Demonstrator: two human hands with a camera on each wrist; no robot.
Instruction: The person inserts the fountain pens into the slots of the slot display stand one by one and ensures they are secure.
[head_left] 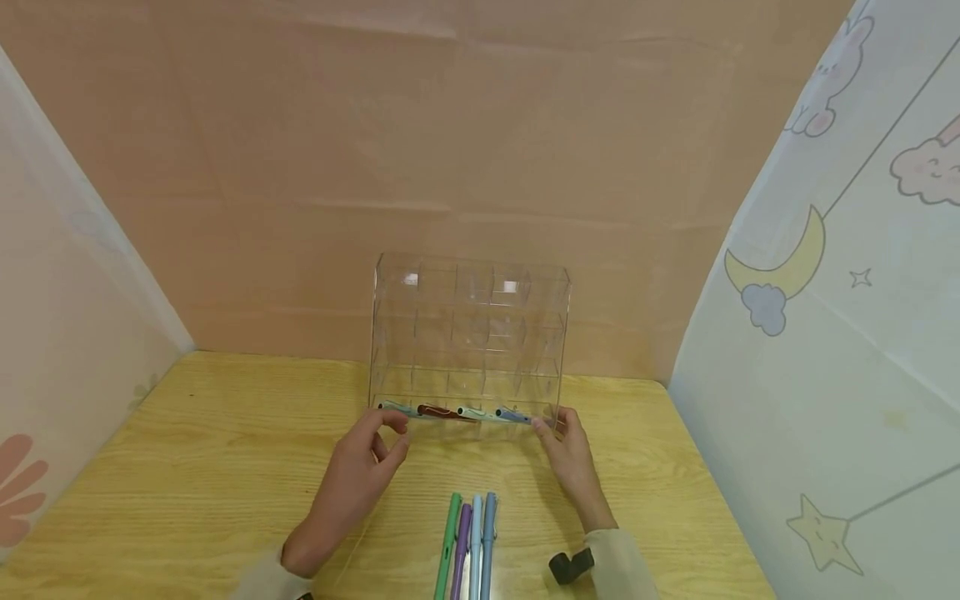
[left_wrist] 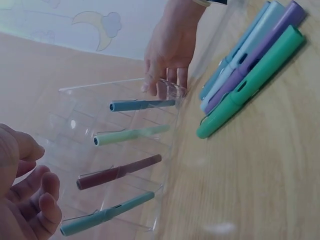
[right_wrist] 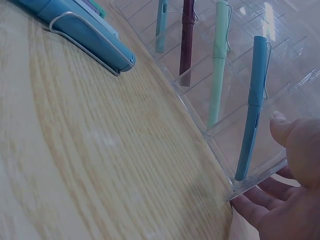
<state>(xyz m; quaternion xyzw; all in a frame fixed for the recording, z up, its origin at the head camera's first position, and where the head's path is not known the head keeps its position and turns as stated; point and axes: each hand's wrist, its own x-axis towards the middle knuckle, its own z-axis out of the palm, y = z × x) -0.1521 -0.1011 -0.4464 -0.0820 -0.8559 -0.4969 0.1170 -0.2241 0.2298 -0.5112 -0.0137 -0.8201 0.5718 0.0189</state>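
Note:
A clear acrylic pen rack (head_left: 468, 333) with rows of compartments stands upright on the table. Its bottom row holds a teal pen (left_wrist: 107, 214), a dark red pen (right_wrist: 187, 45), a mint green pen (right_wrist: 219, 60) and a blue pen (right_wrist: 252, 105), all leaning. By the rack's lower left corner is my left hand (head_left: 362, 467), fingers loosely bent, nothing in them. My right hand (head_left: 573, 458) holds the lower right corner, thumb in front and fingers along the outer side. Nearer me lie a green pen (head_left: 447, 546), a purple pen (head_left: 461, 550), a light blue pen (head_left: 476, 546) and a grey-blue pen (head_left: 489, 542), side by side.
The wooden table (head_left: 225, 467) extends to both sides of the rack. Behind it hangs a brown-orange cloth (head_left: 450, 150). A pale printed curtain (head_left: 847, 375) borders the right side, and another light curtain (head_left: 67, 292) borders the left.

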